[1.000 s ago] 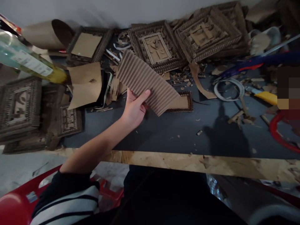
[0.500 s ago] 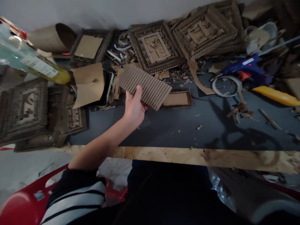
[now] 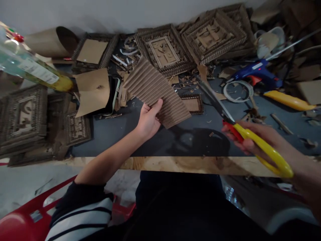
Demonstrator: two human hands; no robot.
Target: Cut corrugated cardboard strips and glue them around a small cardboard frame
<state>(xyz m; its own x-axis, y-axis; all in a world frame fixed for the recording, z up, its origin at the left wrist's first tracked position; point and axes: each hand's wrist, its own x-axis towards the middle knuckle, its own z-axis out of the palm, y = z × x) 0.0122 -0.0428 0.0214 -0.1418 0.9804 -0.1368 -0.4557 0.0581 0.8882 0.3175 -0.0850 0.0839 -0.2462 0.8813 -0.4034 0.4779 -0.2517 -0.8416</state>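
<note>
My left hand (image 3: 147, 118) grips a ribbed sheet of corrugated cardboard (image 3: 155, 90) by its near edge and holds it tilted above the dark table top (image 3: 160, 140). My right hand (image 3: 265, 142) is at the right, closed around the yellow and red handles of a pair of scissors (image 3: 240, 132). The scissor blades point up and left toward the cardboard sheet, a short gap away from it.
Several ornate cardboard frames (image 3: 163, 50) lie along the back and left. A blue glue gun (image 3: 255, 72), a white tape ring (image 3: 237, 90), a yellow tool (image 3: 288, 100) and scraps sit at the right. A bottle (image 3: 32, 68) juts in at left. A raw wooden edge (image 3: 190, 165) fronts the table.
My right hand has come into view from the right holding the scissors. My left hand has raised and tilted the corrugated sheet slightly toward the middle.
</note>
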